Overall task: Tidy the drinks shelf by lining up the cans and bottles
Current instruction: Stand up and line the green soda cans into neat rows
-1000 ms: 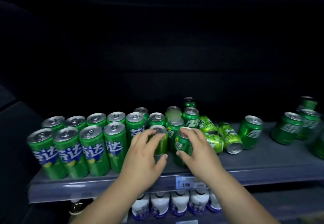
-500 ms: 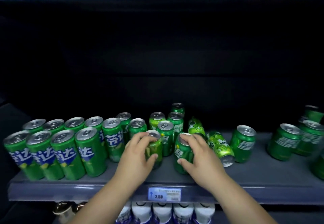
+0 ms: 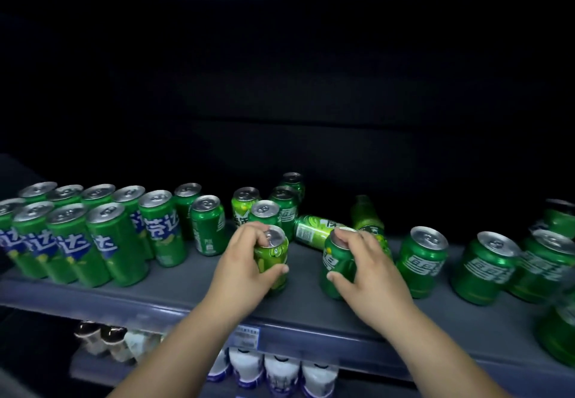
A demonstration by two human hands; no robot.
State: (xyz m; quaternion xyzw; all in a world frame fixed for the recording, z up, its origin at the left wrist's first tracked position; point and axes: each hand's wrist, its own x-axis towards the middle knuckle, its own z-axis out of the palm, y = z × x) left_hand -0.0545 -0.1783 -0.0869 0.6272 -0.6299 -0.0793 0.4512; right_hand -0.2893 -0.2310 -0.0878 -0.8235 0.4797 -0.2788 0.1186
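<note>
Green everywhere! Left hand (image 3: 245, 263) wraps a lime-green short aluminium can (image 3: 275, 256), right hand (image 3: 365, 273) clamps a dark-green stubby aluminium can (image 3: 333, 268). Both upright, mid grey metal shelf (image 3: 155, 299) nr front edge; top grips prob. for sliding them into rows.

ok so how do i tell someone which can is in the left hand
Start at the grey shelf, where tall blue-labelled cans fill the left end. To their right, near the front edge, the left hand grips a short can. It is yellow-green, paler than the dark green can in the right hand.
</note>
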